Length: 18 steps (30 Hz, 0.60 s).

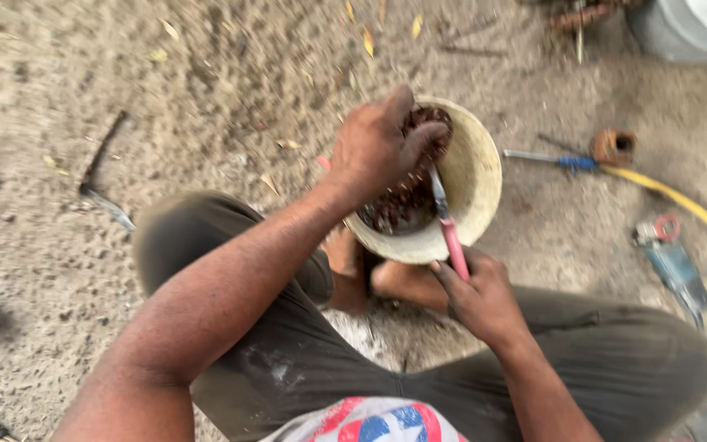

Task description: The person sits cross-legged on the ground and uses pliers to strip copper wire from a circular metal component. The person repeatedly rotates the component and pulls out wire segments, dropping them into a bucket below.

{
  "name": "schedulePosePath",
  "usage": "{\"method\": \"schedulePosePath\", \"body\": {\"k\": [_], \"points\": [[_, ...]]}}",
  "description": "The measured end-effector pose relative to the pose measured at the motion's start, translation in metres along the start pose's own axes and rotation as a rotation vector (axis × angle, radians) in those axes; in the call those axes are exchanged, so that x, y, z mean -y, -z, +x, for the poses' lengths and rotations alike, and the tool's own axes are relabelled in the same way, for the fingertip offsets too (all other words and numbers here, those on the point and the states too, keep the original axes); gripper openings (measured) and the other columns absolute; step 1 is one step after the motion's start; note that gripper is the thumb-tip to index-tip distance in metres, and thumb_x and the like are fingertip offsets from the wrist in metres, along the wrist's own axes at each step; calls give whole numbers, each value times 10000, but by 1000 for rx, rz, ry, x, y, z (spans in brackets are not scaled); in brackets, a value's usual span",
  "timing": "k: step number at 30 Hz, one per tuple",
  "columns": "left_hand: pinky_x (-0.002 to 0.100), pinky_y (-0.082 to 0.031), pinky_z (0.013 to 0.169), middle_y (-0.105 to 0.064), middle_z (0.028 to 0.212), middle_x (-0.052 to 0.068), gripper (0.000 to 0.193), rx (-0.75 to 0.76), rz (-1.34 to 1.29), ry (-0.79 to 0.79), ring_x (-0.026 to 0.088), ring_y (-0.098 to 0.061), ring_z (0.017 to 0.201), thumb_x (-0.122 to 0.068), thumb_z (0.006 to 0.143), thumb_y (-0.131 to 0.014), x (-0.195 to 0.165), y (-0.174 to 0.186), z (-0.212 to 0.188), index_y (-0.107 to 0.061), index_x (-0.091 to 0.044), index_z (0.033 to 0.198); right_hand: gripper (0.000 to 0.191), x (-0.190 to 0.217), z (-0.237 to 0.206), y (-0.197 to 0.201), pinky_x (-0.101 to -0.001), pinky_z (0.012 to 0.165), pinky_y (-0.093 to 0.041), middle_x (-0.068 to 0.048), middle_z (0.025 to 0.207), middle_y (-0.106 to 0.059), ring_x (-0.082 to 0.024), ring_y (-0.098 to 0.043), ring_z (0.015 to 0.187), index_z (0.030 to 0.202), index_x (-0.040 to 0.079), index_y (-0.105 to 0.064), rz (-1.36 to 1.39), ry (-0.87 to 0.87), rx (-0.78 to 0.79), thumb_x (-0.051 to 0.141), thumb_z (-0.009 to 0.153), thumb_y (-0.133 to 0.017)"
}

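Observation:
A pale round motor housing (475, 176) with dark reddish copper windings (403, 205) inside stands on the sandy ground between my feet (403, 282). My left hand (374, 147) reaches over its rim and grips the windings at the top. My right hand (476, 299) holds a pink-handled tool (450, 233) whose metal tip pokes into the windings. I sit with my knees spread, in dark trousers.
An angle grinder (674, 262) lies on the ground at the right beside a yellow hose (697, 213). A blue-handled tool (562, 161) and a rusty ring (613, 146) lie behind the housing. A grey tub (681, 33) stands at the top right. A thin stick (101, 155) lies at the left.

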<state>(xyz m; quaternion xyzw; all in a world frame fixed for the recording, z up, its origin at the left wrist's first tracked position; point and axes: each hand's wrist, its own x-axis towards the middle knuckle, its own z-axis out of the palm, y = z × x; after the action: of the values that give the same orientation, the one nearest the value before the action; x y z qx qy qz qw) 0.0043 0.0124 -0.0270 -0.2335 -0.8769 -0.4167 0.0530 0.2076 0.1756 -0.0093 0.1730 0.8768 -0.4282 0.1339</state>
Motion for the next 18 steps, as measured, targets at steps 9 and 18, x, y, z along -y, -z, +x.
{"method": "schedulePosePath", "body": {"k": [9, 18], "points": [[328, -566, 470, -719, 697, 61, 383, 77, -40, 225, 159, -694, 557, -411, 912, -800, 22, 7, 13, -639, -64, 926, 252, 10, -2, 6, -392, 646, -534, -175, 787, -711, -239, -677, 675, 1003, -8, -720, 39, 107, -28, 201, 864, -742], [320, -558, 534, -673, 781, 34, 351, -303, -5, 286, 124, -616, 622, -346, 965, -833, 82, 51, 43, -639, -78, 849, 250, -27, -9, 25, -402, 556, -481, -126, 674, -621, -197, -556, 590, 869, -17, -682, 51, -141, 0, 220, 898, -755]]}}
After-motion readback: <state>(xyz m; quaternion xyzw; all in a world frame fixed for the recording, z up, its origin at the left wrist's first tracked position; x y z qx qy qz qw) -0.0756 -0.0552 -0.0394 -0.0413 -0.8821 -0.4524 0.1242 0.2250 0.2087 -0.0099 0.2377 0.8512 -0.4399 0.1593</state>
